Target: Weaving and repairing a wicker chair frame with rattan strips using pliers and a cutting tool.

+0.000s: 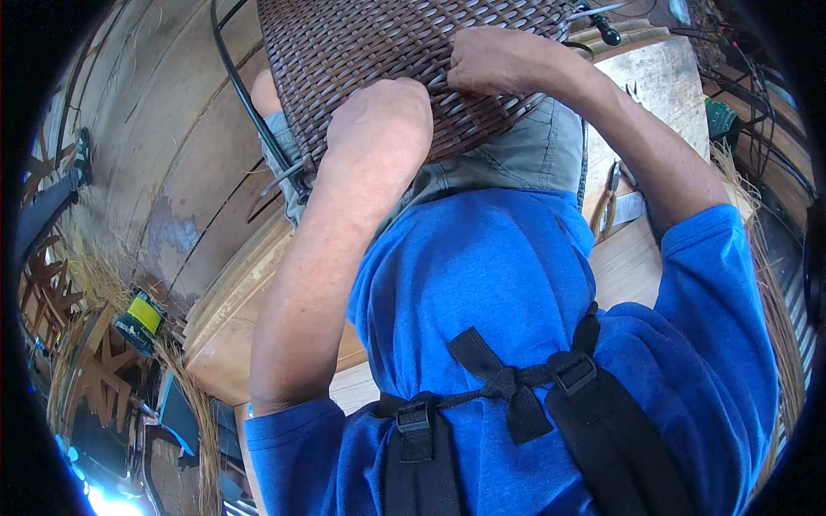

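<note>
A dark brown woven wicker panel [344, 43] lies across my lap, held in a black metal frame [231, 64]. My left hand [383, 116] rests on its near part, knuckles up and fingers curled down against the weave. Whatever those fingers hold is hidden under the hand. To the right and slightly farther off, my right hand [495, 60] is closed in a fist-like pinch on the woven strips. What sits between its fingertips cannot be made out. Loose strand ends [280, 179] stick out at the panel's left corner.
On the wooden board at my right lie pliers [609, 202]. A black knob [610, 37] juts from the frame at the panel's far right. A green and yellow spool [144, 320] and dry fibre bundles [205, 439] are at left. Another person's leg [47, 211] shows at the far left.
</note>
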`<action>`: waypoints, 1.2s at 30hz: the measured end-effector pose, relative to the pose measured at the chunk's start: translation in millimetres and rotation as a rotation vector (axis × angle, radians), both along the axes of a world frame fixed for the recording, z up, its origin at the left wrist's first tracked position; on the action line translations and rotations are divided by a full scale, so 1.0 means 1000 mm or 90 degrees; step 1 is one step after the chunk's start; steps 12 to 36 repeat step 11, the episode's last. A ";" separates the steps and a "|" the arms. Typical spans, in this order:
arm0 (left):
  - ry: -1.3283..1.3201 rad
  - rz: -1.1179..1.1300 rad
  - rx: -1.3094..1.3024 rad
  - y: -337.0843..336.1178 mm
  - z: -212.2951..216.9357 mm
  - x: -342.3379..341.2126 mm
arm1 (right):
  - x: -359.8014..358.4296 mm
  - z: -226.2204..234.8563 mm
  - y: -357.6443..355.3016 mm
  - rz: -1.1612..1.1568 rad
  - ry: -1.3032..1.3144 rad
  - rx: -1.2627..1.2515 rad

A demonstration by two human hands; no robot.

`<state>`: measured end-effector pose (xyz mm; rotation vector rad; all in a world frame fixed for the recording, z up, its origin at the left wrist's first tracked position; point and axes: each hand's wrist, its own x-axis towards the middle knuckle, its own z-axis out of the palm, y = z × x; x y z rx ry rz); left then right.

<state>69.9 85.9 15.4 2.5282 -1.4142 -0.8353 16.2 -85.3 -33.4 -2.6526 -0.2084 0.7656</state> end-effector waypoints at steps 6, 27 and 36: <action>0.046 -0.027 -0.002 0.005 -0.019 0.014 | 0.013 0.015 0.014 -0.137 0.113 -0.014; 0.109 -0.005 0.031 0.007 -0.011 0.018 | 0.015 0.025 0.017 -0.143 0.168 -0.008; 0.109 -0.005 0.031 0.007 -0.011 0.018 | 0.015 0.025 0.017 -0.143 0.168 -0.008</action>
